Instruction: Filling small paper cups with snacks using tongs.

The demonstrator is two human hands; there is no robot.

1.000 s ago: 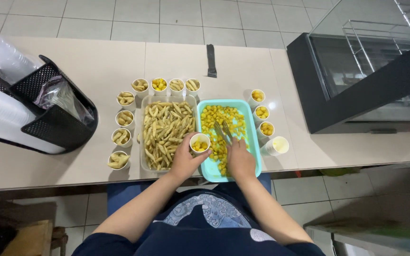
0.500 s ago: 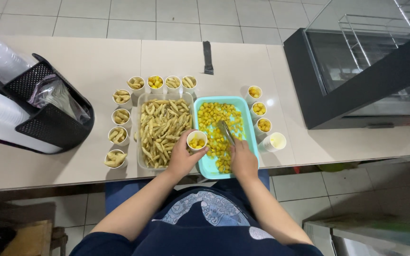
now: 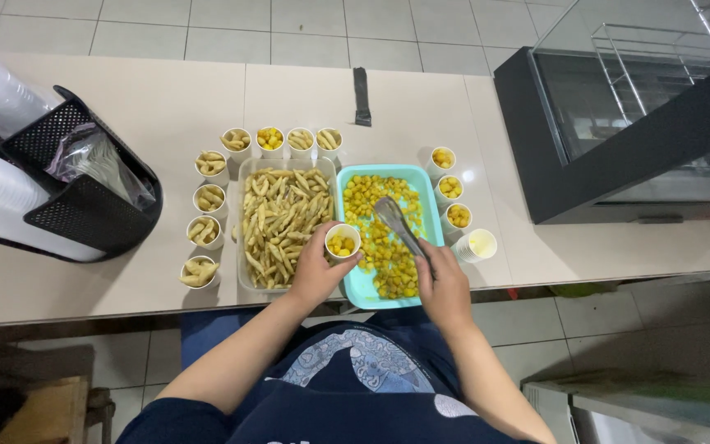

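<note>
Beige counter (image 3: pixel 166 107) over pale tiled floor (image 3: pixel 289 25), glass display case (image 3: pixel 643 107) at right. Left hand (image 3: pixel 315 271) clasping small paper cup (image 3: pixel 343 242) beside teal tray (image 3: pixel 355 292); right hand (image 3: pixel 444 284) gripping metal tongs (image 3: pixel 398 222) above yellow pieces (image 3: pixel 380 247)

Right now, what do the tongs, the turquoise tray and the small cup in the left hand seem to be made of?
The tongs look like metal: grey, with a bright shine. The turquoise tray seems to be plastic: even colour, smooth, rounded rim. The small cup in the left hand looks like paper, white and matte, though thin plastic is possible.
</note>
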